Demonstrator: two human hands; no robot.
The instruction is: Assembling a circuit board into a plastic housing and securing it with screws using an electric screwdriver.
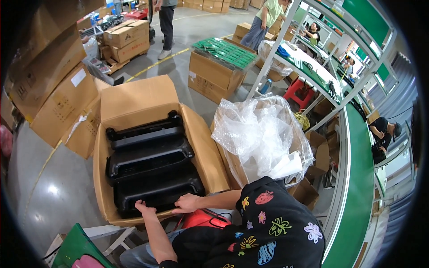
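Note:
An open cardboard box (217,172) stands in front of me, holding several long black plastic housings (156,184) laid in a row from near to far. Both hands are at the near edge of the closest housing. My left hand (145,208) is closed on that edge near its middle, beside the box's near wall. Farther right, my right hand (187,203) grips the same edge, palm down, close to the box's near right corner. The fingertips of both hands are partly hidden.
A box heaped with clear plastic wrap (259,134) adjoins on the right. Behind it stands a carton topped with green trays (225,52). Stacked cartons (62,96) rise at left. A green workbench (355,187) runs along the right; a red stool (299,94) and other people are farther off.

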